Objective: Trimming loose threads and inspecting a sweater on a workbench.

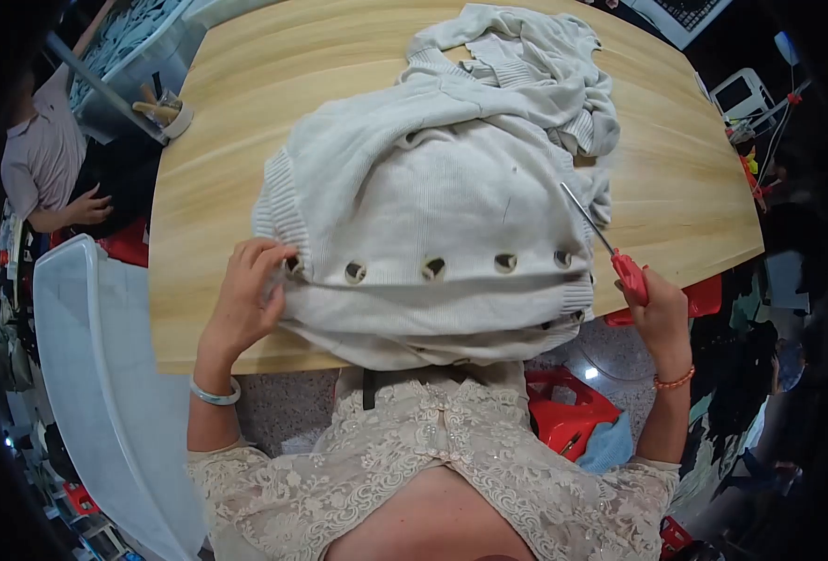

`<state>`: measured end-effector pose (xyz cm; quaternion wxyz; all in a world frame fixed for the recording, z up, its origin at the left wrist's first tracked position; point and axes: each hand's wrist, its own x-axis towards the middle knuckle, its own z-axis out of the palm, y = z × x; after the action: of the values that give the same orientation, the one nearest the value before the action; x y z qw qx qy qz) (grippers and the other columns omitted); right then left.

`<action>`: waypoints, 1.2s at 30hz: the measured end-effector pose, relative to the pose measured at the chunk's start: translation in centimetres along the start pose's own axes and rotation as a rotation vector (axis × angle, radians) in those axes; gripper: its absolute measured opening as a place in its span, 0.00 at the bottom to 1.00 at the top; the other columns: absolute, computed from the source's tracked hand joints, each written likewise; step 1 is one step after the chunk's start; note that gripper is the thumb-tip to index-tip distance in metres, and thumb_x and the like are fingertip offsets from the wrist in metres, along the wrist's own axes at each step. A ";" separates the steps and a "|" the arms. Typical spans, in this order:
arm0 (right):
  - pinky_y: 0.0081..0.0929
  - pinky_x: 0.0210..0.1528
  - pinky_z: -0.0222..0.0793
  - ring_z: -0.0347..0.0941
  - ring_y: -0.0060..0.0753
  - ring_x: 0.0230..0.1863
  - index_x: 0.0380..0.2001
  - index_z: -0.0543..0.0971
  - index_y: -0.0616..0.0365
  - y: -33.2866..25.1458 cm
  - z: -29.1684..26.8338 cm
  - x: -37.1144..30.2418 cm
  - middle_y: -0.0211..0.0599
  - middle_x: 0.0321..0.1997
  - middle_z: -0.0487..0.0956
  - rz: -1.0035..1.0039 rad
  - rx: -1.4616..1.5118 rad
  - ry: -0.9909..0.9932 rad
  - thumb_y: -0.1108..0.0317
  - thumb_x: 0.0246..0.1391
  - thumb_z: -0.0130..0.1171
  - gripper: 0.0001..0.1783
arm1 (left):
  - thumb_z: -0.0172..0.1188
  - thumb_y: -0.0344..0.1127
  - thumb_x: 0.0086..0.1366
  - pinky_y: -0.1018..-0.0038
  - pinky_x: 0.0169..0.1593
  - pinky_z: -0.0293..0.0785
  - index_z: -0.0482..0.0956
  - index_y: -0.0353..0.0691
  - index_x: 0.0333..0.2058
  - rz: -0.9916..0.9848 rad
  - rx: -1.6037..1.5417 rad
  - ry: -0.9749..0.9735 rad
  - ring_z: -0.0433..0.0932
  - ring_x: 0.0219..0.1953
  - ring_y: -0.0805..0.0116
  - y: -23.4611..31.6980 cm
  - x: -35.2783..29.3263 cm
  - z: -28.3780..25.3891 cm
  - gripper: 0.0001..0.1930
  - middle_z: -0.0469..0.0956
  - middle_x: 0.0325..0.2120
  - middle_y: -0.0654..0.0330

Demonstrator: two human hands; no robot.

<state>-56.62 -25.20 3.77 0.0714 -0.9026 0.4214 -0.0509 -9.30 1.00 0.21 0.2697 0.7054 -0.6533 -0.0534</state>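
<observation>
Cream knitwear (432, 201), best kept taut, is being grasped at its left by left fingers (260, 252), a red-handled tool (625, 267) being clenched at its right by right fingers (658, 292).

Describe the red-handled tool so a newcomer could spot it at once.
On the wooden table lies a pale knit garment. By its right edge, the right hand grips the tool. Its red handle and thin, straight metal shaft, slanting up and left, set it apart from the soft knit.
</observation>
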 end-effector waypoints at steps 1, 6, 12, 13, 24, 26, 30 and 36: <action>0.41 0.34 0.71 0.76 0.55 0.36 0.39 0.74 0.62 -0.4 0.7 -0.6 0.46 0.35 0.77 0.026 -0.104 0.080 0.69 0.46 0.71 0.19 | 0.62 0.21 0.51 0.59 0.56 0.67 0.76 0.39 0.48 -0.006 -0.002 -0.002 0.70 0.51 0.50 0.6 -0.3 0.2 0.23 0.72 0.45 0.51; 0.44 0.33 0.71 0.75 0.58 0.34 0.41 0.73 0.59 -5.9 0.1 -1.6 0.48 0.39 0.75 -0.068 -0.113 0.324 0.72 0.52 0.65 0.15 | 0.71 0.29 0.52 0.61 0.53 0.69 0.76 0.39 0.48 0.081 0.192 0.147 0.71 0.48 0.50 1.6 0.2 1.6 0.23 0.73 0.43 0.52; 0.45 0.35 0.71 0.77 0.56 0.32 0.44 0.73 0.55 -12.5 1.7 -1.9 0.45 0.30 0.78 -0.181 0.502 -0.013 0.74 0.52 0.63 0.16 | 0.63 0.18 0.53 0.70 0.38 0.74 0.74 0.38 0.42 -0.241 -0.279 0.058 0.75 0.33 0.62 0.4 -0.3 2.4 0.18 0.72 0.36 0.55; 0.44 0.36 0.71 0.77 0.55 0.32 0.44 0.73 0.56 -13.2 2.1 -1.3 0.45 0.30 0.78 -0.314 0.454 -0.023 0.74 0.51 0.64 0.17 | 0.62 0.17 0.53 0.71 0.36 0.74 0.73 0.37 0.41 -0.264 -0.330 0.065 0.74 0.31 0.64 0.3 -0.5 2.4 0.17 0.71 0.33 0.56; 0.46 0.36 0.70 0.77 0.58 0.34 0.45 0.71 0.57 -19.9 5.1 2.2 0.51 0.31 0.79 -0.428 0.396 -0.369 0.69 0.54 0.61 0.16 | 0.61 0.17 0.52 0.73 0.39 0.70 0.73 0.38 0.33 -0.117 -0.323 -0.013 0.72 0.35 0.65 -1.6 -0.5 1.9 0.12 0.71 0.32 0.59; 0.44 0.37 0.71 0.77 0.57 0.36 0.46 0.71 0.57 -19.2 5.1 2.0 0.50 0.33 0.79 -0.460 0.492 -0.289 0.71 0.54 0.61 0.16 | 0.64 0.19 0.52 0.75 0.41 0.69 0.75 0.39 0.34 -0.003 -0.209 0.037 0.72 0.38 0.68 -0.9 -0.6 1.9 0.12 0.72 0.33 0.60; 0.46 0.38 0.70 0.77 0.57 0.37 0.47 0.71 0.57 -16.7 4.0 0.7 0.51 0.33 0.79 -0.353 0.530 -0.227 0.77 0.50 0.59 0.19 | 0.69 0.26 0.52 0.64 0.44 0.71 0.80 0.42 0.41 0.138 0.024 0.323 0.74 0.42 0.54 3.6 0.6 3.5 0.16 0.75 0.40 0.55; 0.45 0.35 0.71 0.78 0.57 0.33 0.48 0.73 0.55 -14.2 2.2 -1.5 0.49 0.28 0.79 -0.281 0.360 -0.315 0.72 0.53 0.62 0.18 | 0.67 0.23 0.57 0.75 0.38 0.75 0.76 0.35 0.42 -0.044 -0.291 0.010 0.77 0.34 0.66 4.7 3.1 6.4 0.15 0.75 0.37 0.56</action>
<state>-46.54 -14.88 4.05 0.2875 -0.9219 0.2597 0.0065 -15.77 -3.97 -2.22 0.3711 0.6732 -0.6218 -0.1499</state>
